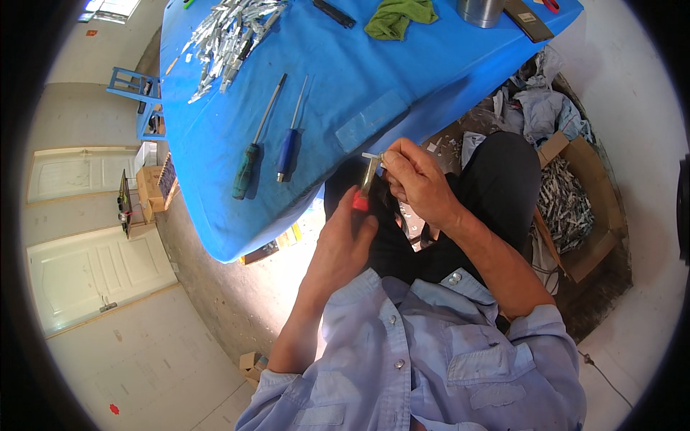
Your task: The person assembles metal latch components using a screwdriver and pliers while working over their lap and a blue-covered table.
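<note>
My left hand (345,237) grips a red-handled tool (360,202) with a flat metal part pointing up, toward my right hand. Between the thumb and fingers of my right hand (418,175) is a small pale piece (371,155), at the tip of that metal part. Both hands are above my lap, just off the table's edge. On the blue cloth lie a screwdriver with a green handle (246,171) and one with a blue handle (287,153). A flat blue block (373,121) is near the table's edge.
Small metallic strips (232,43) are heaped on the blue-covered table (323,64), along with a green cloth (399,19), a black tool (334,13) and a metal cup (481,12). At right, an open cardboard box (604,253) holds many similar strips, beside plastic bags (542,110).
</note>
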`<state>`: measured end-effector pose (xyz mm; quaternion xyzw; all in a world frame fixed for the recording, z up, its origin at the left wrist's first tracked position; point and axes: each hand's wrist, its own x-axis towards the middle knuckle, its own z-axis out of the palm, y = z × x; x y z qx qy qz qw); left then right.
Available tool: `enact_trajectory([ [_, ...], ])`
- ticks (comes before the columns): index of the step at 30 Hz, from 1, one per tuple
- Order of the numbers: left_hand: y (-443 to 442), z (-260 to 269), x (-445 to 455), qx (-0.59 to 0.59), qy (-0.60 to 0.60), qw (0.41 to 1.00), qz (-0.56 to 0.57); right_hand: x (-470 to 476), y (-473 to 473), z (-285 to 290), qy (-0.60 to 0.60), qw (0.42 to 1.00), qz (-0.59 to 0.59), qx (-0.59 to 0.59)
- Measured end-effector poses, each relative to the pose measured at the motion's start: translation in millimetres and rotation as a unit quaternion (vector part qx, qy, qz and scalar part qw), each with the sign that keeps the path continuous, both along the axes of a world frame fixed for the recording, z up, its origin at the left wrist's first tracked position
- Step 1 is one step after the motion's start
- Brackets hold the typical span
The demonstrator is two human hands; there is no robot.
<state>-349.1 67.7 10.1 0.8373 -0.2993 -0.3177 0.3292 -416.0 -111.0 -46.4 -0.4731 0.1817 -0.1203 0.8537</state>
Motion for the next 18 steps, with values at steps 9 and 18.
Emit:
enact_trajectory([
  [9, 4.6, -4.9, 4.0, -0.041, 0.092, 0.995, 0.021, 2.4, 4.6, -6.6, -0.029, 0.998, -0.015, -0.049],
  [18, -4.2, -2.7, -3.1, -0.037, 0.049, 0.998, 0.014, 1.2, 5.3, -6.2, -0.043, 0.999, -0.008, -0.022],
])
